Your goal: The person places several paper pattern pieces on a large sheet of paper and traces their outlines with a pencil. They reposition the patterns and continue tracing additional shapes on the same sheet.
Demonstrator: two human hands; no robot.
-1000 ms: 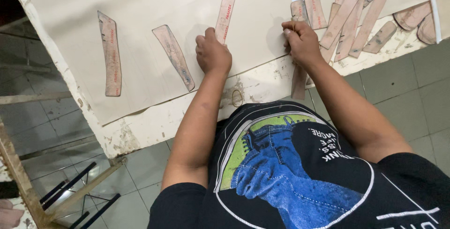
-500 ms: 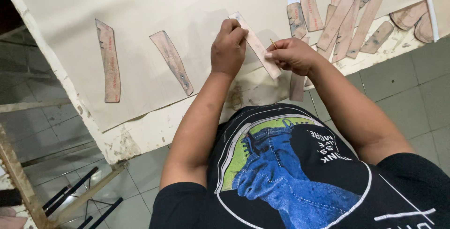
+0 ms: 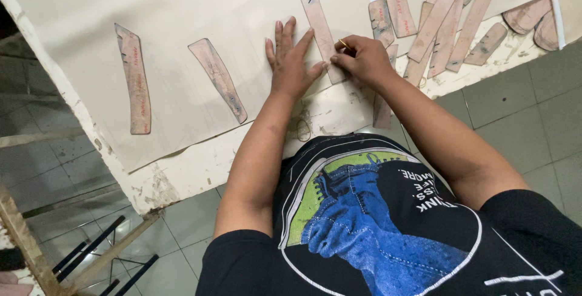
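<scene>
My left hand [image 3: 290,61] lies flat with fingers spread on a cream sheet [image 3: 182,17], its fingertips pressing the left edge of a long pinkish-brown cardboard pattern strip [image 3: 320,23]. My right hand [image 3: 362,59] rests on the strip's near end and pinches a thin yellowish pen or pencil [image 3: 344,45] at the strip's right edge. The strip lies slanted on the sheet, pointing away from me.
Two more pattern pieces lie on the sheet: a straight one [image 3: 136,81] at left and a curved one [image 3: 218,81] beside it. Several similar strips [image 3: 442,17] are piled at the right. The worn white table edge [image 3: 200,162] runs in front of me, tiled floor below.
The strip, held up between both hands before, now lies flat on the sheet. My left hand has opened and spread over it; my right hand has come down beside its edge.
</scene>
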